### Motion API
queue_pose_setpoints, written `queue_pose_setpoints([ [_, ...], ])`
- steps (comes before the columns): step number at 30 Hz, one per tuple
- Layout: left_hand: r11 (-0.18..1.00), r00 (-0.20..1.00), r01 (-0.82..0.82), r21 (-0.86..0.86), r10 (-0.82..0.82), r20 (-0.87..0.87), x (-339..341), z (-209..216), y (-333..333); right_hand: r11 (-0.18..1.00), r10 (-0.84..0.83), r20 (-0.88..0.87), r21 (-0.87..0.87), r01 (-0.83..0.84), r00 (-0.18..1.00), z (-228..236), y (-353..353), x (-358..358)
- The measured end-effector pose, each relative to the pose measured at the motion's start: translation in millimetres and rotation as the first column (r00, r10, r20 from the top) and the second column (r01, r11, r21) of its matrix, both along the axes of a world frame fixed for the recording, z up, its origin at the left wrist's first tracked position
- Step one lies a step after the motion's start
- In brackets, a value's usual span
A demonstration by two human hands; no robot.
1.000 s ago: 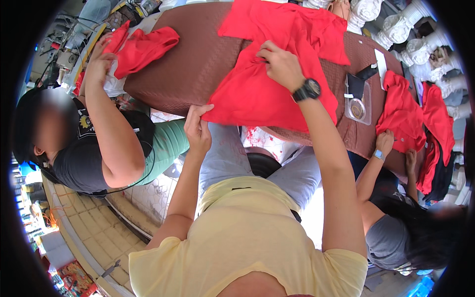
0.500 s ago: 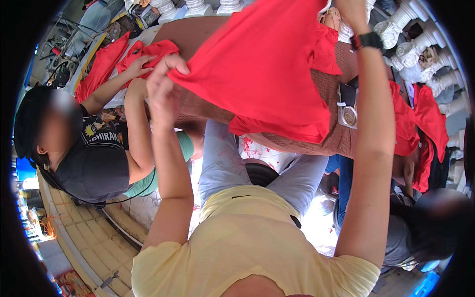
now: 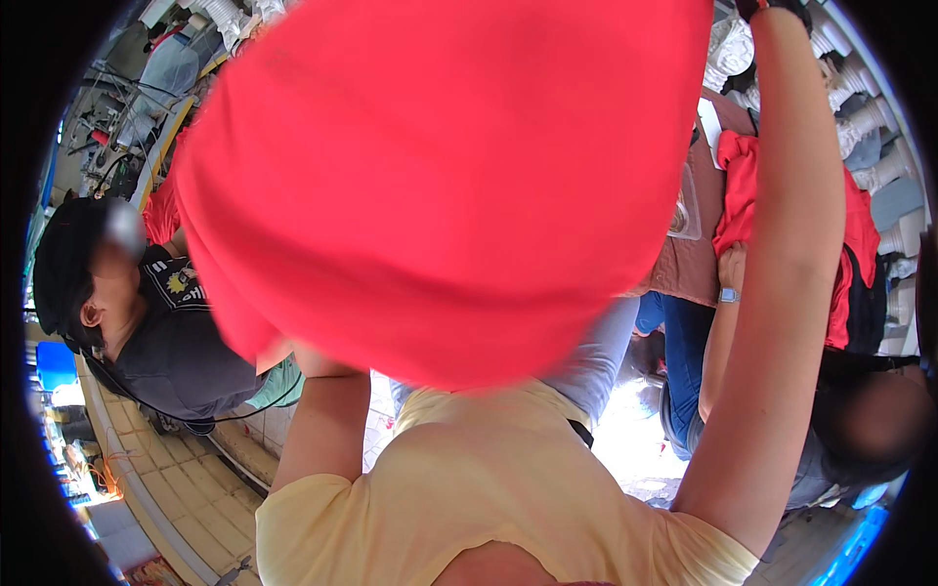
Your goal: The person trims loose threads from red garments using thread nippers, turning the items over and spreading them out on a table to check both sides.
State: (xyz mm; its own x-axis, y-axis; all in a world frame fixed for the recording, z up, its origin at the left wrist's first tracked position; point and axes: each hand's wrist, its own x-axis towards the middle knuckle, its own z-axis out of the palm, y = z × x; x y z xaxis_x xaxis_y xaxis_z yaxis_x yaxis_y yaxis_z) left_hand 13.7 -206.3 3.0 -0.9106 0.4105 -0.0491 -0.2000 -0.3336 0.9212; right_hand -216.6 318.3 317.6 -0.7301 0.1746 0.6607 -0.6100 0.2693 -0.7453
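Note:
A large red cloth [image 3: 440,195] is held up and spread before me, filling the upper middle of the view. Motion blurs its lower hem, which hangs over my lap. My left forearm [image 3: 330,415] goes up behind the cloth, so my left hand and its fingers are hidden. On the right my raised right arm [image 3: 782,225] reaches the top edge beside the cloth. A dark watch band [image 3: 777,12] shows at its wrist; my right hand lies beyond the picture.
A co-worker in a black cap [image 3: 63,259] sits close on my left. Another person [image 3: 850,430] sits on my right, one hand at more red cloth [image 3: 740,186]. A brown-covered table [image 3: 679,269] stands ahead, mostly hidden. White ornate pillars [image 3: 865,122] line the far right.
The red cloth has been lifted and spread toward me, now covering my left hand and most of the table. My right arm has moved up and right, its hand leaving the picture.

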Motion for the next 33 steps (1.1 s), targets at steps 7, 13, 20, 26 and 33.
queue_pose_setpoints([
  [7, 0.734, 0.984, 0.043, 0.678, 0.087, -0.157, -113.0, 122.0, 3.2, 0.990, 0.062, 0.105, -0.131, -0.048, 0.993, -12.0, 23.5, 3.3],
  [13, 0.939, 0.967, -0.112, 0.325, 0.178, -0.180, -164.8, 173.7, 22.5, 0.954, 0.136, 0.178, -0.290, -0.081, 0.975, -3.3, 53.5, 1.8],
  [20, 0.874, 0.810, -0.420, 0.242, 0.482, -0.333, -237.5, 236.9, 1.1, 0.995, -0.090, 0.063, -0.033, 0.092, 0.994, -16.1, 43.6, 18.1],
  [26, 0.932, 0.820, -0.310, 0.187, 0.362, -0.443, -258.0, 262.0, 2.9, 0.984, -0.167, -0.039, -0.076, 0.164, 0.985, -16.2, 62.5, 18.4],
  [33, 0.891, 0.759, -0.363, 0.271, 0.452, -0.469, -306.5, 269.2, -31.6, 0.982, -0.174, -0.063, -0.089, 0.168, 0.983, -19.0, 52.5, 7.4],
])
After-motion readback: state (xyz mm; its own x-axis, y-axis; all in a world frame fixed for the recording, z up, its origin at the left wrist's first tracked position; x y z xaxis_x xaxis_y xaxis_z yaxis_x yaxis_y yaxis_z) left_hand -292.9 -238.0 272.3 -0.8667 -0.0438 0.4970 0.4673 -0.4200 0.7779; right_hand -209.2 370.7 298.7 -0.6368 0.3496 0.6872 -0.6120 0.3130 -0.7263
